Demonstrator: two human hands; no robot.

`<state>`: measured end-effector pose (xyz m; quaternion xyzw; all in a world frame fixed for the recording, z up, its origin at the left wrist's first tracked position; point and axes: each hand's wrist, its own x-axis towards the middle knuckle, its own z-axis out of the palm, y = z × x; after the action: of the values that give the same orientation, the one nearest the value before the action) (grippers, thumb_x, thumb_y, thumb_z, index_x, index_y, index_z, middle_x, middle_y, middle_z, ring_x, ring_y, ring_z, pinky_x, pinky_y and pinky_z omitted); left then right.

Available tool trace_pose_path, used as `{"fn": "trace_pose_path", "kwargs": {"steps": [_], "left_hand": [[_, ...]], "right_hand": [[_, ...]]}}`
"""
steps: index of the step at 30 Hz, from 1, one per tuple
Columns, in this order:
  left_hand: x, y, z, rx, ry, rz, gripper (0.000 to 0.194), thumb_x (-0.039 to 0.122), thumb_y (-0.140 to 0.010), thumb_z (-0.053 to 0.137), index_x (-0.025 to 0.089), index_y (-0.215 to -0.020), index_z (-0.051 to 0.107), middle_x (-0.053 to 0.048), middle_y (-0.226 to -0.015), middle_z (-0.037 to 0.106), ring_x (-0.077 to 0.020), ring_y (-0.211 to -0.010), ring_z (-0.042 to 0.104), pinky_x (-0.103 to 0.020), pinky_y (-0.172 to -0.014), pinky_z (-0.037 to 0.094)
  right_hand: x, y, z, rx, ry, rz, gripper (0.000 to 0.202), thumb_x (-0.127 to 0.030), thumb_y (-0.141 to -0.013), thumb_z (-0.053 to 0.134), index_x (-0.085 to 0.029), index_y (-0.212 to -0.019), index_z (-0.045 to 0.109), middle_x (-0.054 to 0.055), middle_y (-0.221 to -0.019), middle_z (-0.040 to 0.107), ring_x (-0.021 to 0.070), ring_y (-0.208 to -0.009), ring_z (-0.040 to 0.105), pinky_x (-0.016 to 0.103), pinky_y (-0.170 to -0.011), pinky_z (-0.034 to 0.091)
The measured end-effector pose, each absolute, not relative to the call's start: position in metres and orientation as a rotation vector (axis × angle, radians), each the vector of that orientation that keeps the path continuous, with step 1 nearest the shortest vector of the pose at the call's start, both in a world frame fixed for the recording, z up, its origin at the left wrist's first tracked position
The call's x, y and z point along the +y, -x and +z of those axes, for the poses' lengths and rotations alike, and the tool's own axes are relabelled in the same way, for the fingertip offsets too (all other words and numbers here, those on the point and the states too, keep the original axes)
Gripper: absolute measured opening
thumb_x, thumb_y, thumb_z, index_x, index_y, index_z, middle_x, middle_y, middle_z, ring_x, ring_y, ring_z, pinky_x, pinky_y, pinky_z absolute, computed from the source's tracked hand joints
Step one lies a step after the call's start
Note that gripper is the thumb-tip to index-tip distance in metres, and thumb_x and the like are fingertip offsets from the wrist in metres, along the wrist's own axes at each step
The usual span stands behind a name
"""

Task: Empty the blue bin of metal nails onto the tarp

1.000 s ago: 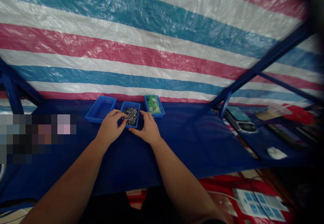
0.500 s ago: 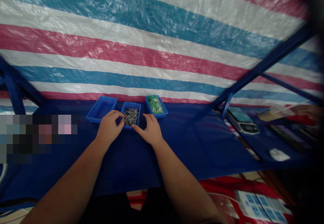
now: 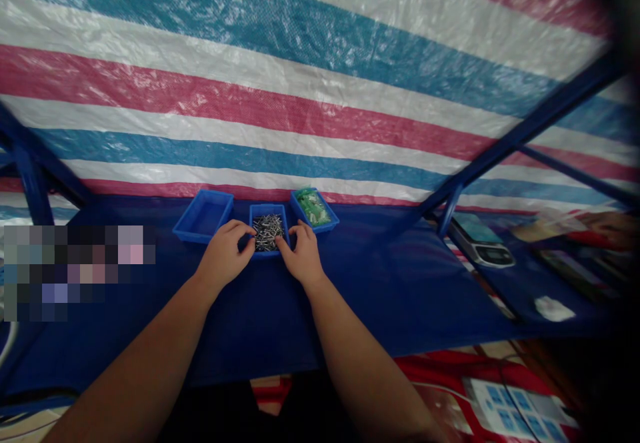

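Seemingly handling loose metal pieces [image 3: 267,233] in the middle blue tray [image 3: 268,210] on the counter [image 3: 380,276], with left hand [image 3: 227,253] at one side, fingers' grip too small to tell, and right hand [image 3: 304,256] opposite, fingers apart; calls for careful fingertip control next.

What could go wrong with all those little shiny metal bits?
The left hand and right hand are at the sides of the middle blue tray, so a bump might tip it and spill the metal bits. The bits look thin; I can't tell if they're sharp, but if they are, they might prick a hand.
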<state>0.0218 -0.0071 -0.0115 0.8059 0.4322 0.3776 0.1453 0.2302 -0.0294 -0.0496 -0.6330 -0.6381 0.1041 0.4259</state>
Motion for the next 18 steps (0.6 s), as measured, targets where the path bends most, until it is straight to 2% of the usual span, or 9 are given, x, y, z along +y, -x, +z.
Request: {"fn": "trace_pose_path", "kwargs": {"steps": [5, 9, 13, 18], "left_hand": [[-0.005, -0.02, -0.017, 1.308, -2.339, 1.028, 0.018, 0.027, -0.091, 0.058, 0.02, -0.105, 0.068, -0.008, -0.104, 0.067, -0.0247, -0.101, 0.064, -0.044, -0.098, 0.051], [-0.005, -0.019, -0.02, 1.42, -2.34, 0.998, 0.022, 0.031, -0.09, 0.06, 0.022, -0.109, 0.067, -0.008, -0.106, 0.067, -0.0267, -0.104, 0.064, -0.046, -0.099, 0.05], [-0.004, -0.017, -0.022, 1.488, -2.341, 0.964, 0.024, 0.033, -0.089, 0.062, 0.024, -0.112, 0.064, -0.008, -0.107, 0.067, -0.0277, -0.105, 0.064, -0.047, -0.097, 0.05], [-0.003, -0.017, -0.027, 1.376, -2.276, 0.968, 0.027, 0.034, -0.092, 0.059, 0.021, -0.115, 0.059, -0.01, -0.11, 0.066, -0.0266, -0.107, 0.065, -0.046, -0.099, 0.052]], "right_hand": [[-0.029, -0.23, -0.049, -1.549, 1.623, 0.291, 0.026, -0.043, -0.087, 0.068, -0.019, -0.094, 0.063, 0.021, -0.128, 0.059, 0.0339, -0.136, 0.048, 0.054, -0.112, 0.038], [-0.027, -0.233, -0.049, -1.593, 1.613, 0.32, 0.021, -0.039, -0.088, 0.066, -0.02, -0.083, 0.062, 0.018, -0.116, 0.065, 0.0327, -0.13, 0.053, 0.052, -0.11, 0.04], [-0.025, -0.236, -0.048, -1.645, 1.58, 0.358, 0.019, -0.034, -0.09, 0.062, -0.022, -0.076, 0.059, 0.014, -0.109, 0.068, 0.0292, -0.121, 0.059, 0.048, -0.106, 0.043], [-0.024, -0.236, -0.045, -1.632, 1.508, 0.425, 0.02, -0.029, -0.09, 0.059, -0.023, -0.072, 0.052, 0.014, -0.11, 0.068, 0.0274, -0.117, 0.062, 0.045, -0.103, 0.046]]}}
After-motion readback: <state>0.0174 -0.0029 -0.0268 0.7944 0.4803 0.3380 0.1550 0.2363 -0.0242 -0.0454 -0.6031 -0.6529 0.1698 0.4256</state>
